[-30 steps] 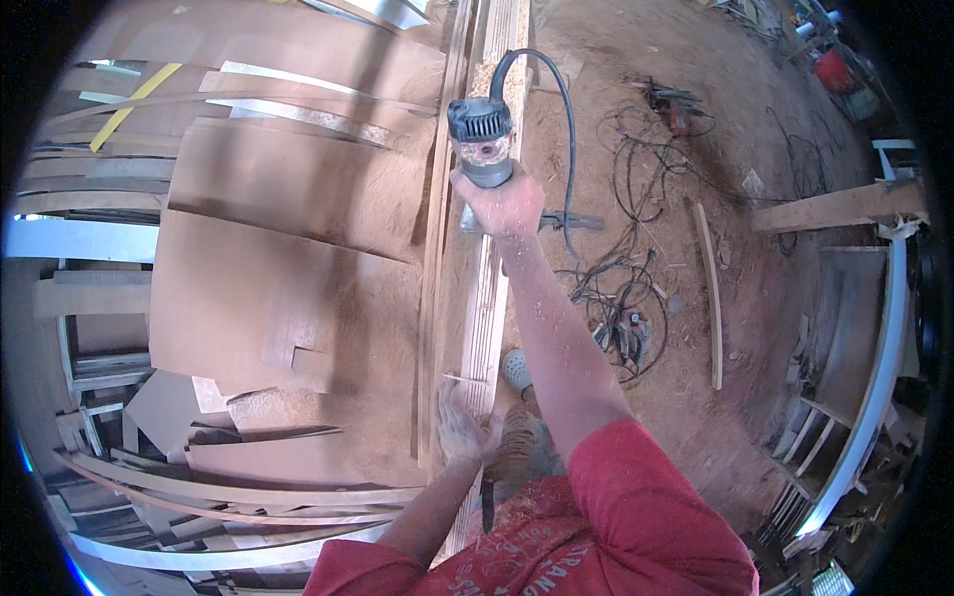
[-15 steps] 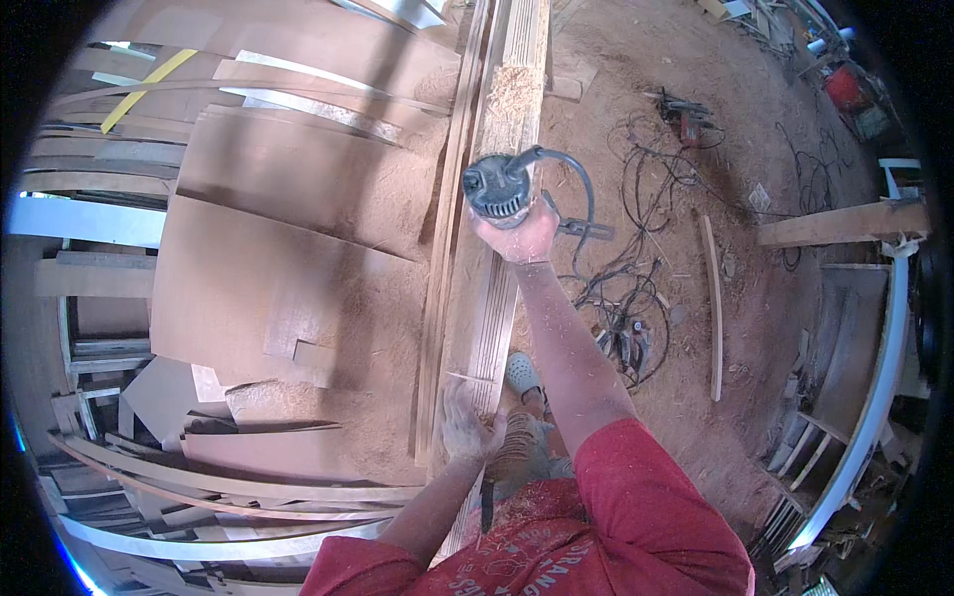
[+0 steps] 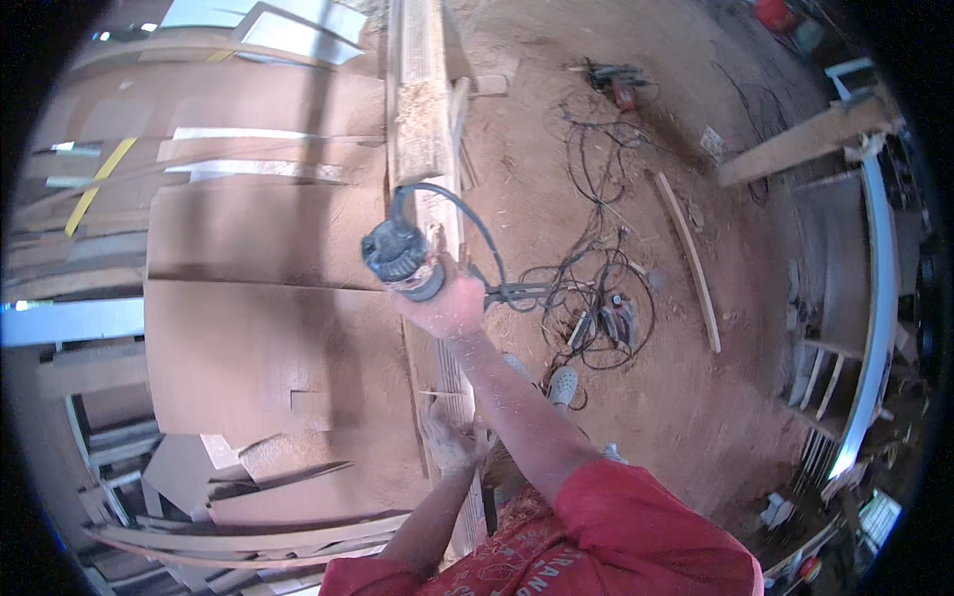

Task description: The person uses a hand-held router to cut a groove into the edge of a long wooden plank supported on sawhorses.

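My right hand (image 3: 449, 306) is closed round a dark grey router (image 3: 396, 253) with a black cord and a side guide (image 3: 517, 291) sticking out to the right. The router leans left over a long wooden board (image 3: 452, 372) with grooves running along it. Whether its base touches the board cannot be made out. Nearer my body, my left hand (image 3: 449, 442) grips the board, its fingers bent over the left edge beside a thin cross-strip (image 3: 442, 394). Wood shavings (image 3: 424, 111) are heaped on the board's far part.
Large brown sheets (image 3: 234, 348) and offcuts spread out on the left. On the dusty floor at right lie tangled cords (image 3: 596, 189), power tools (image 3: 618, 87) and a long wooden strip (image 3: 691, 260). A timber beam (image 3: 815, 134) juts in at the far right.
My right hand has brought the router nearer along the board and tilted it left. My left hand has gone from lying flat to curling round the board. The whole view has shifted.
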Available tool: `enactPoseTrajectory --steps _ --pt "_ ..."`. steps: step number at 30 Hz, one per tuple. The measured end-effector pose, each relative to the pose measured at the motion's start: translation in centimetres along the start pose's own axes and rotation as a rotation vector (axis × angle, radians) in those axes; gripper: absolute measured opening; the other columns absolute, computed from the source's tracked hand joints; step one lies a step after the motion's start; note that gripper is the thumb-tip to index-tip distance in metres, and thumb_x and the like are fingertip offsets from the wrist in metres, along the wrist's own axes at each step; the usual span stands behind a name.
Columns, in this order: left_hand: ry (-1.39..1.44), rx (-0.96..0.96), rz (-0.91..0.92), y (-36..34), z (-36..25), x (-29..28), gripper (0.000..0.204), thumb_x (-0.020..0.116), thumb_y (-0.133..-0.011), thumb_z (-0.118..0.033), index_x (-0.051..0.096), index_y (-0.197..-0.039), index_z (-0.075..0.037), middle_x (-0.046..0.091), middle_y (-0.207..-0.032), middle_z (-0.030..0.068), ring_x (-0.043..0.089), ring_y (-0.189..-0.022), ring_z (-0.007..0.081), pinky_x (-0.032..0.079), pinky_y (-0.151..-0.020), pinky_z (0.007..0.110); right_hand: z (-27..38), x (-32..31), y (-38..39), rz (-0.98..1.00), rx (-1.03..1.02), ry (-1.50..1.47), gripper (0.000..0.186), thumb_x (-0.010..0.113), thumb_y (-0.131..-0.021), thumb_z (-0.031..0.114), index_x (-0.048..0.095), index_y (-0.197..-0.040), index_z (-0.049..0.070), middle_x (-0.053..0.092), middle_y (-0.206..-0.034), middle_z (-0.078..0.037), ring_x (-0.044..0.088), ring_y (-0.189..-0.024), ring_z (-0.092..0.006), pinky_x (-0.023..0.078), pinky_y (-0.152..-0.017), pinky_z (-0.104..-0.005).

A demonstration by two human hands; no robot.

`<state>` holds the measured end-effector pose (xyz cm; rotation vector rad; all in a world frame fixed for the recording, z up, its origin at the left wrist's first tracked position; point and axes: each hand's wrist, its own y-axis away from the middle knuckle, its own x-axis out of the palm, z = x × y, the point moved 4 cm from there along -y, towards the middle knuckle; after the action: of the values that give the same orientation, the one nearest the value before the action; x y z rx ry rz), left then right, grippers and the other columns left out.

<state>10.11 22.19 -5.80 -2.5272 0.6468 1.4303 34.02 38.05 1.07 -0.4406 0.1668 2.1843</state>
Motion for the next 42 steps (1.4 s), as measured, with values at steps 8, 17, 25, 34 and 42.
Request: enactPoseTrajectory --steps 8,17,25,34,42 --pt "-0.046 0.044 -0.042 -0.2 0.0 0.0 0.086 0.085 -0.087 -0.024 0.041 -0.156 0.004 0.047 -0.161 0.0364 0.043 -0.153 0.0568 0.034 -0.129 0.065 -1.5 -0.3 0.4 -0.086 -0.264 -0.049 0.073 0.103 -0.061 0.045 0.075 -0.112 0.0 0.081 -0.096 -0.023 0.082 -0.089 -0.0401 0.067 -0.079 -0.0472" --pt "-0.075 -0.021 -0.004 -0.1 0.4 -0.2 0.085 0.084 -0.088 -0.025 0.04 -0.156 0.004 0.046 -0.162 0.0364 0.042 -0.153 0.0575 0.033 -0.129 0.067 1.4 1.1 -6.3 0.139 0.254 0.032 0.07 0.094 -0.07 0.05 0.079 -0.113 -0.003 0.083 -0.095 -0.024 0.084 -0.093 -0.0404 0.068 -0.085 -0.0481" --pt "-0.1 0.005 0.01 -0.1 0.4 -0.1 0.09 0.083 -0.09 -0.034 0.039 -0.158 0.005 0.047 -0.16 0.0365 0.04 -0.155 0.0571 0.031 -0.13 0.068 1.9 1.7 -11.2 0.119 0.252 0.075 0.067 0.09 -0.071 0.059 0.084 -0.102 -0.001 0.083 -0.098 -0.025 0.083 -0.096 -0.0418 0.066 -0.089 -0.0486" --pt "-0.096 -0.006 0.024 -0.3 0.1 -0.2 0.09 0.084 -0.089 -0.034 0.04 -0.156 0.007 0.046 -0.16 0.0365 0.042 -0.152 0.058 0.032 -0.13 0.067 0.7 2.6 -11.8 0.003 0.063 0.064 0.074 0.095 -0.069 0.06 0.081 -0.108 -0.001 0.083 -0.095 -0.026 0.083 -0.093 -0.0417 0.067 -0.085 -0.0485" --pt "-0.083 0.056 -0.027 -0.3 -0.3 -0.4 0.089 0.08 -0.09 -0.027 0.038 -0.158 0.009 0.047 -0.158 0.0387 0.043 -0.151 0.0594 0.032 -0.128 0.067 -0.6 2.7 -10.1 -0.125 -0.169 0.079 0.07 0.1 -0.065 0.057 0.075 -0.096 -0.001 0.08 -0.083 -0.023 0.083 -0.079 -0.0406 0.067 -0.074 -0.0461"
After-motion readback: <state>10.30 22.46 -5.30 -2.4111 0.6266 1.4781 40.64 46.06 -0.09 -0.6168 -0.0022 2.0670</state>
